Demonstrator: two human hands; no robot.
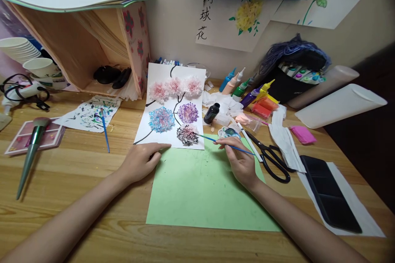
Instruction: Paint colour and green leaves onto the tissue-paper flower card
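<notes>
A white sheet with painted black stems and raised tissue flowers lies partly over a green sheet. My left hand rests at the sheet's lower left edge, index finger stretched out along it, the other fingers curled, holding nothing. Between the fingers of my right hand is a thin blue paintbrush. Its tip meets the right side of the black-edged flower. Above that flower are a purple one and a blue one, with pink ones higher up.
An open black bottle stands right of the sheet, near crumpled tissue and paint bottles. Scissors and a black palette lie right. At left are a makeup brush, stained paper and a box.
</notes>
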